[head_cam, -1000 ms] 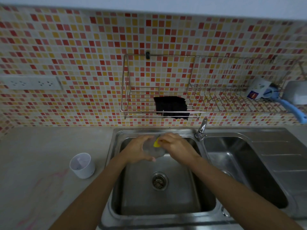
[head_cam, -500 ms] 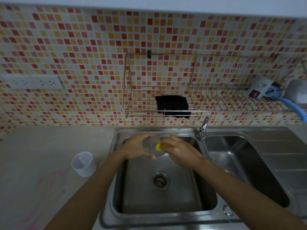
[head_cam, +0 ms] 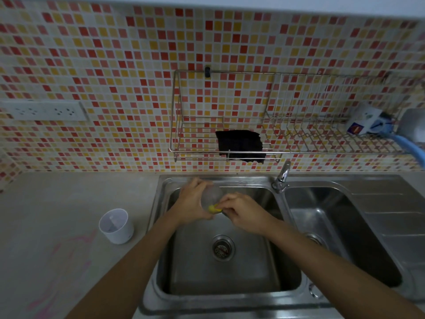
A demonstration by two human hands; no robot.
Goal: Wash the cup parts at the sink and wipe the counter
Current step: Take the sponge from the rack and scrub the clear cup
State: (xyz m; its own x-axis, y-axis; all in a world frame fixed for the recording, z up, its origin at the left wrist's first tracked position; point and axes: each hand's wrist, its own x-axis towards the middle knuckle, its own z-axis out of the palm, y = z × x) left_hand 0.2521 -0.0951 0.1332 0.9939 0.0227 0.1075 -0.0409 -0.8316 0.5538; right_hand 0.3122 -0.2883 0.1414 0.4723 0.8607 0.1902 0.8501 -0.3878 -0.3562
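Over the left basin of the steel sink (head_cam: 161,261), my left hand (head_cam: 190,203) grips a clear plastic cup part (head_cam: 210,195), tilted with its opening toward my right hand. My right hand (head_cam: 243,211) pinches a yellow sponge (head_cam: 213,208) and presses it against the clear part's lower rim. A white cup (head_cam: 116,226) with a small piece inside stands upright on the counter (head_cam: 69,199), left of the sink.
The tap (head_cam: 282,177) rises between the two basins, no water visibly running. A wire rack (head_cam: 299,153) on the tiled wall holds a black cloth (head_cam: 240,145), a white-blue bottle and a blue-handled brush at the right. Pink streaks (head_cam: 76,247) mark the counter's near left.
The clear part has turned in my left hand, and my right hand with the sponge has slid from its top edge down to its lower rim.
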